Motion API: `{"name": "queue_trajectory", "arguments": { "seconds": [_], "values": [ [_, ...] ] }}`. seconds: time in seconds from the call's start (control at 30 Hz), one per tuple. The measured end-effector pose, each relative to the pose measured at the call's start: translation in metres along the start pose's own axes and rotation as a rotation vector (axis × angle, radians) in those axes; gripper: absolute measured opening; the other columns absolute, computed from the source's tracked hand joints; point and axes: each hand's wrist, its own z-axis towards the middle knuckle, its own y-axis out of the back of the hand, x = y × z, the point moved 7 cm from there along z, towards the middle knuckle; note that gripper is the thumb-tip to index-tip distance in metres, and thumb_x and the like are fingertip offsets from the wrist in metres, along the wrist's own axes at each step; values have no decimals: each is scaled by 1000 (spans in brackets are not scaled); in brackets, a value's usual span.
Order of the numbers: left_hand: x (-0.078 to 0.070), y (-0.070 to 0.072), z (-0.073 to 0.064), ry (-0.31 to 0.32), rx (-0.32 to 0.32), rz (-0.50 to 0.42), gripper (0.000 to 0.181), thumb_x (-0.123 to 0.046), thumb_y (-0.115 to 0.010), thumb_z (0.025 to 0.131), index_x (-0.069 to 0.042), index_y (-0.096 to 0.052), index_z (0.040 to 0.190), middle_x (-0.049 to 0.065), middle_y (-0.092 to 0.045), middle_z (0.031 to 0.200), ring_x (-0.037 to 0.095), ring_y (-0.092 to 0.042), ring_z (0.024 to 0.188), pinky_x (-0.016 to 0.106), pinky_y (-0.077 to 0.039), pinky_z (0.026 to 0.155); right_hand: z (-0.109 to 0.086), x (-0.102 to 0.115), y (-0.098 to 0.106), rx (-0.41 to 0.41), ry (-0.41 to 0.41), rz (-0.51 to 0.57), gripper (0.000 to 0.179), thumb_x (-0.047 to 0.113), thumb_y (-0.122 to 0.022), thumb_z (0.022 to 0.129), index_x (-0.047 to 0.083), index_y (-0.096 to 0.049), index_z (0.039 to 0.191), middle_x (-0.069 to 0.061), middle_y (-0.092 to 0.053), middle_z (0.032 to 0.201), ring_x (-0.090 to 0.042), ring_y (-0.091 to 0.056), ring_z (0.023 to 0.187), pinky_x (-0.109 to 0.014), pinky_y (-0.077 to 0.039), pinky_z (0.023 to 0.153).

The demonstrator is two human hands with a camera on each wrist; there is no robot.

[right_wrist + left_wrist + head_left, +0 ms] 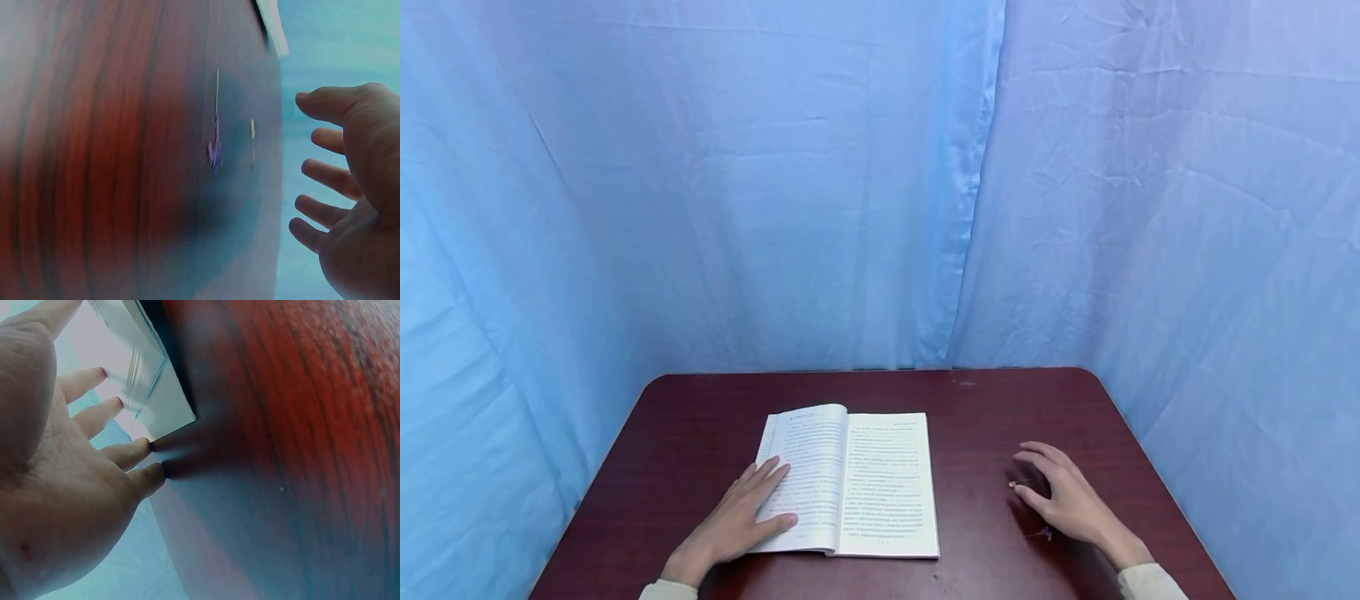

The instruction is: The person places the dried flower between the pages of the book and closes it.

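An open book (883, 492) with printed text lies on the dark red table, its left pages bowed up near the spine. My left hand (730, 518) rests on the left page, fingers spread and thumb near the lower part of the text. From the left wrist, the fingertips show at the book's pages and corner (172, 415). My right hand (1067, 502) hovers over the table to the right, fingers loosely bent around nothing. Near it lie a purple flower sprig (214, 150) on a thin stem and a smaller yellow sprig (252, 129).
The wood-grained table (985, 417) has rounded far corners. Blue cloth curtains (820, 208) hang behind it and along both sides. Wood surface separates the book from the right hand.
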Motion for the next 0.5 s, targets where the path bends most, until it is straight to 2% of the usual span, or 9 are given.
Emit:
{"name": "queue_trajectory", "arguments": {
  "seconds": [0.3,0.5],
  "values": [
    [-1,1,0,-3,5,-1,87,-54,-77,103,-5,-50,170,27,-40,180,65,-31,166,85,-28,131,-4,-27,-6,58,-82,2,30,15,-91,96,15,-80,123,-5,-75,130,-36,-71,124,-63,-60,101],
    [-1,1,0,9,15,-6,87,-55,-77,103,-5,-50,170,27,-39,181,65,-29,167,84,-26,132,-4,-34,-12,63,-99,-10,26,12,-90,96,14,-80,120,-6,-74,127,-37,-70,123,-63,-60,102]
  ]
}}
